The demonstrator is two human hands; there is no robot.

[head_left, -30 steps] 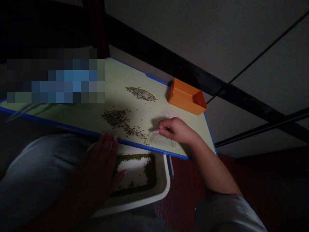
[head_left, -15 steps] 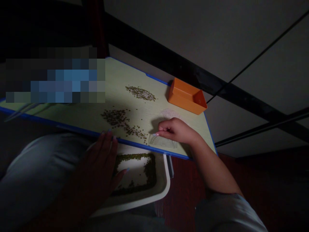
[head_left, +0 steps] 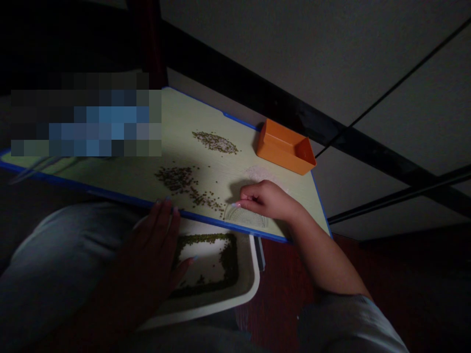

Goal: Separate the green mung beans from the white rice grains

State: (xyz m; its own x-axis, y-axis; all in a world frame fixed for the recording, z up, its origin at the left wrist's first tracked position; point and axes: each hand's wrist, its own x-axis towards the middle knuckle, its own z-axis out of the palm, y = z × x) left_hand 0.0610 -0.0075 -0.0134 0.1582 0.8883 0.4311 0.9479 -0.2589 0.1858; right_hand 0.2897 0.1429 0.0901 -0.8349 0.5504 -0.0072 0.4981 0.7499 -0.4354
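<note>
My right hand point(head_left: 268, 198) is closed in a pinch on a clear plastic protractor point(head_left: 246, 216), which lies at the front edge of a pale board point(head_left: 147, 176) with a blue rim. Left of the protractor, a heap of dark and greenish grains point(head_left: 180, 180) trails off toward it in loose pieces. My left hand point(head_left: 158, 240) has its fingers stretched out, their tips at the board's blue edge. Below that hand is a white tub point(head_left: 253, 279) with green grains along its inner sides; the hand and forearm hide its left part.
An orange open box point(head_left: 283, 152) stands at the board's far right corner. Another pile of greenish grains point(head_left: 216, 142) lies farther back, and a pale pinkish patch point(head_left: 260, 174) is behind my right hand. Pixelated blur covers the board's left end. Pale panels rise behind.
The protractor and my right hand have shifted slightly left along the board's front edge, toward the loose grains. My left hand has stayed in place.
</note>
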